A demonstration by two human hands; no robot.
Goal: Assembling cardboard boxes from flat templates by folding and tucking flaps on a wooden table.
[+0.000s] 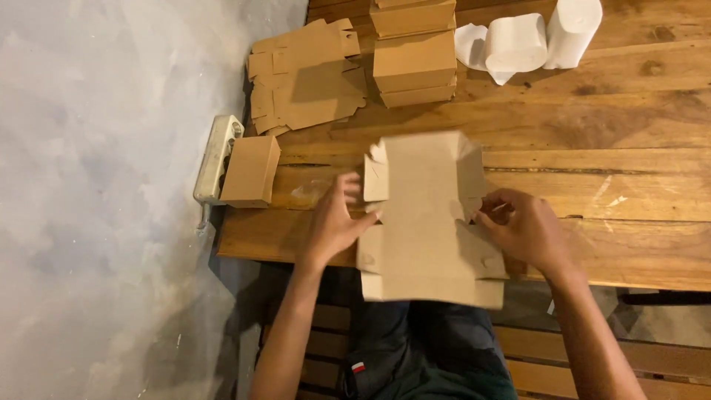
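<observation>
Gripping flat, creased brown cardboard box blank [426, 222]

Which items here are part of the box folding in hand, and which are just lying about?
In use:
- half-folded cardboard box, left hand and right hand at its sides
- flat cardboard blanks
- stack of folded boxes
- single folded box

Lying about:
- white paper rolls
- power strip at the wooden table edge
</observation>
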